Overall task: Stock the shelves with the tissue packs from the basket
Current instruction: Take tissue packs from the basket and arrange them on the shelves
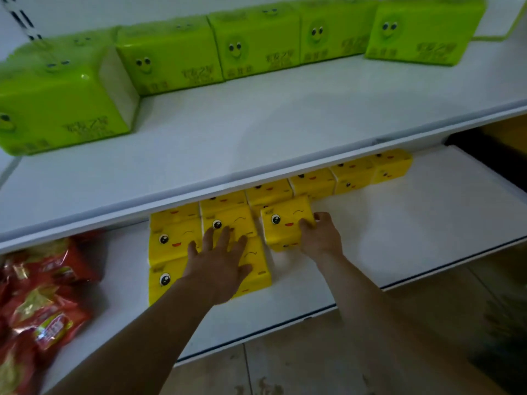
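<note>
Tissue packs in yellow wrap [288,222], each printed with a winking cartoon face, sit on the lower white shelf [399,223], where both bare hands work among them. One yellow pack stands at the front of the group, face toward the camera, and the right hand [320,238] holds it at its right end: the grip is curled round that end, thumb on the front face and fingers wrapped behind. Just to its left lies a block of further yellow packs [176,240], several rows deep, touching one another. The left hand [219,260] lies flat on top of this block with its fingers [225,238] straight and spread, so that grip is apart and clasps nothing. Behind the held pack a back row of yellow packs [353,175] runs to the right under the edge of the upper shelf [256,132], partly hidden by it.

On the upper shelf a line of bigger green packs [171,57] with smiling faces stands along the back, with one green pack [60,106] set forward at the left end. At the far left of the lower shelf lie red snack bags [42,297], well apart from the yellow packs. Below the shelf front the tiled floor [299,366] shows between the two forearms
</note>
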